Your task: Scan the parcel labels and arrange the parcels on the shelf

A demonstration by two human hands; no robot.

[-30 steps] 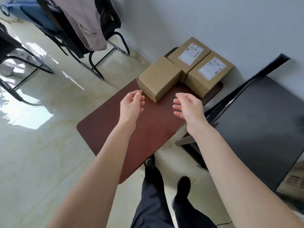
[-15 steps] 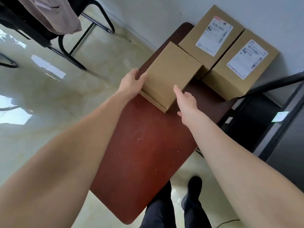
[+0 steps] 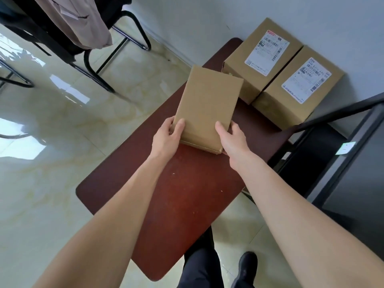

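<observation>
A plain brown cardboard parcel (image 3: 205, 104) with no label on its upper face is held over the dark red table (image 3: 178, 194). My left hand (image 3: 168, 138) grips its near left corner, thumb on top. My right hand (image 3: 233, 138) grips its near right corner the same way. Two more brown parcels stand at the table's far end by the wall, each with a white label on top: one on the left (image 3: 259, 57) and one on the right (image 3: 299, 88).
A black shelf unit (image 3: 340, 163) stands to the right of the table, with a small white tag on its frame. Black chairs (image 3: 99, 59) with a beige garment draped over one stand at the upper left. The floor is glossy tile. My legs and shoes show below.
Both hands reached the unlabelled parcel, closed on its near corners and drew it toward me, away from the two labelled parcels.
</observation>
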